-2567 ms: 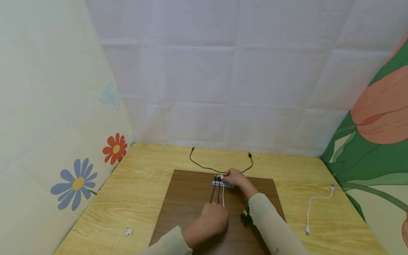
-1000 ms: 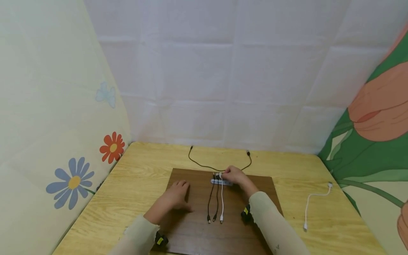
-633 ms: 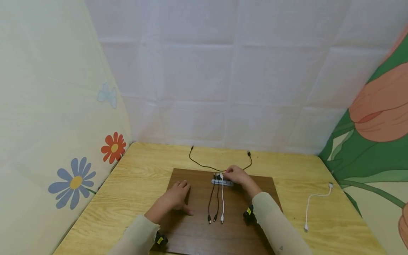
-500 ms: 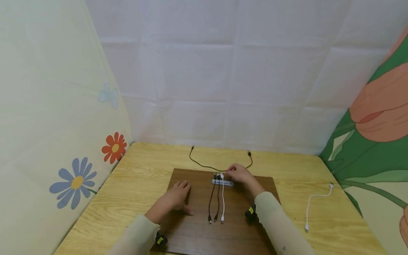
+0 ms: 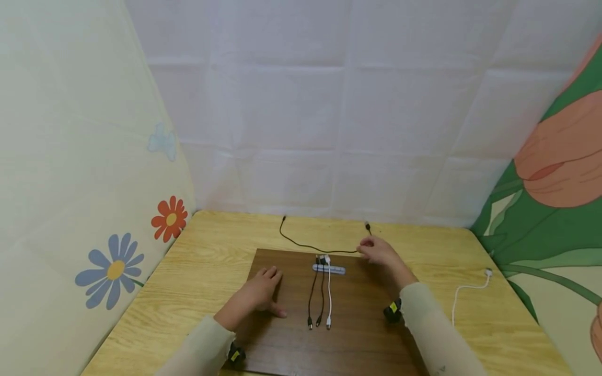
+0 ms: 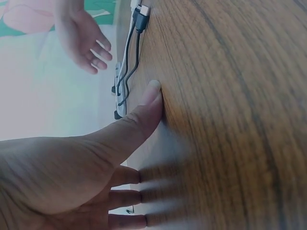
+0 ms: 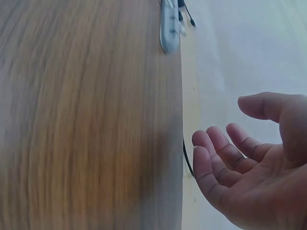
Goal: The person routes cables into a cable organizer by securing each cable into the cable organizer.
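Note:
My left hand (image 5: 257, 292) rests on the brown wooden board (image 5: 282, 339), its fingers spread and thumb touching the surface. My right hand (image 5: 380, 251) hovers over the board's far right corner, near a black USB cable (image 5: 305, 246) lying behind the board. In the right wrist view, that hand (image 7: 244, 167) holds nothing; thumb and loosely bent fingers are apart. On the board sits a pale blue cable holder (image 5: 336, 270) with two black cables (image 5: 310, 297) and a white cable (image 5: 330, 297) set in it, their ends hanging toward me.
A second white cable (image 5: 463, 287) lies on the yellow wood-grain table (image 5: 202, 250) at the right. A white cloth wall (image 5: 282, 115) stands behind the table, and printed cloths flank both sides.
My left hand has gone from the cable ends to the board's left side. My right hand has left the white cable at the holder and moved right, toward the black cable behind.

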The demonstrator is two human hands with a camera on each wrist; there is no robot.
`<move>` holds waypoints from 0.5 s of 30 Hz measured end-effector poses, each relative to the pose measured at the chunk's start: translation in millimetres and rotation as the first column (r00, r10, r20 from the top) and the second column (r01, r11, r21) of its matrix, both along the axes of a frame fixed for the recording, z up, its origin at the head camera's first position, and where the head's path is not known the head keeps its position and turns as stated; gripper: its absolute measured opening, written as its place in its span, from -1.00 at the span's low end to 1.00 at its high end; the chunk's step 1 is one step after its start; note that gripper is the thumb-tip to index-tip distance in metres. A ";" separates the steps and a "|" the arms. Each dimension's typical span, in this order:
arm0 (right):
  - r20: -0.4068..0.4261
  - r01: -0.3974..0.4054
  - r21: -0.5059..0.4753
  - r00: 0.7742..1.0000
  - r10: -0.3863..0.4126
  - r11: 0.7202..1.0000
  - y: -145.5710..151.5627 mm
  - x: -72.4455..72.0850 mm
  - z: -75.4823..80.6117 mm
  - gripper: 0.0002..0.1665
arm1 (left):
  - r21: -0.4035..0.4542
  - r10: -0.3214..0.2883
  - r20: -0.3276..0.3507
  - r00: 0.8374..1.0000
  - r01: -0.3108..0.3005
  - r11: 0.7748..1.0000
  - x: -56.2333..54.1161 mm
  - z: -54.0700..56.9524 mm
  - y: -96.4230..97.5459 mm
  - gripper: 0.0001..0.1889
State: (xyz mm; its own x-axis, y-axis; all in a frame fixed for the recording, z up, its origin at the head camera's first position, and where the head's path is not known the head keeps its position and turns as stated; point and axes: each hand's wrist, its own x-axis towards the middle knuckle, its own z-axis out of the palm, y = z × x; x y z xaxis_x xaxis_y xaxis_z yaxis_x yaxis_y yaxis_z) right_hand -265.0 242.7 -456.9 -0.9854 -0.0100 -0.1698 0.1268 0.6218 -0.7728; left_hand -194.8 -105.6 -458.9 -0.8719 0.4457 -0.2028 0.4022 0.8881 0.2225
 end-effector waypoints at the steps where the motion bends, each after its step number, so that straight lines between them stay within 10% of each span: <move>1: -0.002 0.003 -0.001 1.000 -0.003 1.000 3.6 0.3 1.0 -0.61 | 0.001 0.000 -0.004 1.000 0.000 1.000 -0.1 -0.2 -0.4 0.13; 15: 0.005 0.095 0.011 0.995 -0.095 0.995 57.6 19.1 5.5 -0.48 | -0.003 0.005 -0.015 1.000 -0.005 1.000 0.5 -3.5 -2.0 0.12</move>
